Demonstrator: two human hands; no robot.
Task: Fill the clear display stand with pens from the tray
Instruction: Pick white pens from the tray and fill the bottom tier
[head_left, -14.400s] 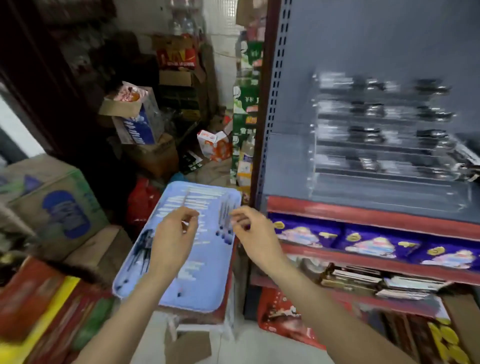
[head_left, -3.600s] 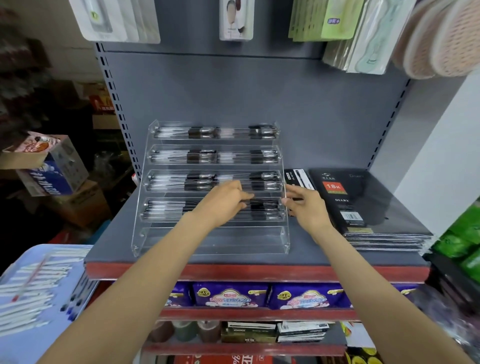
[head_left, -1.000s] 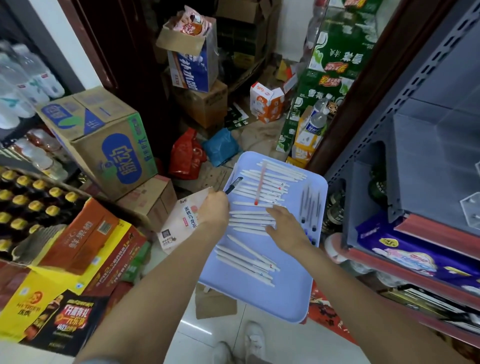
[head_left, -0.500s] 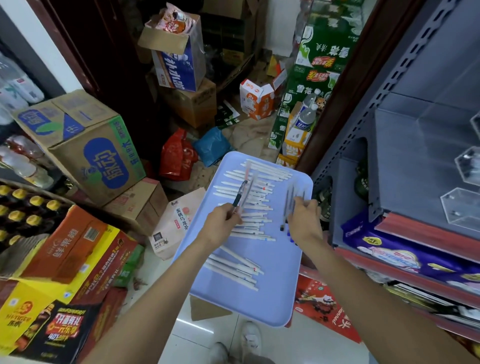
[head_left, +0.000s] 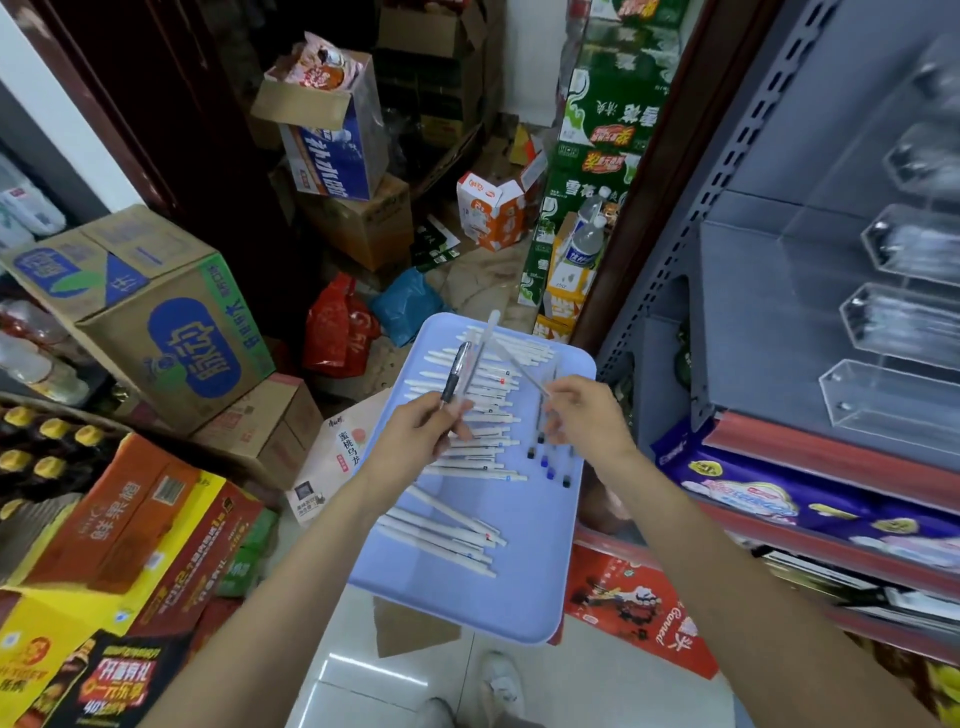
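Observation:
A light blue tray (head_left: 519, 582) stands low in front of me with several white pens (head_left: 467, 452) lying across it and a few clear pens with blue and black caps (head_left: 550, 462) near its right side. My left hand (head_left: 421, 441) is shut on two clear pens with black grips (head_left: 460, 371), held up over the tray. Just above the tray's right part, my right hand (head_left: 587, 415) pinches one clear pen (head_left: 519, 366) by its end. The clear display stand (head_left: 893, 395) sits on the grey shelf at the right edge, seen from its side; its upper tiers hold pens.
Cardboard cartons (head_left: 156, 312) and drink crates (head_left: 119, 525) crowd the left. Boxes and bags litter the floor beyond the tray. The grey shelf unit (head_left: 748, 332) with purple packets (head_left: 753, 493) below rises on the right. My shoes (head_left: 498, 680) show on the tiled floor.
My right hand has lifted one clear pen off the tray's right side. My left hand has raised its pens a little higher. Earlier I was at the stand setting pens in.

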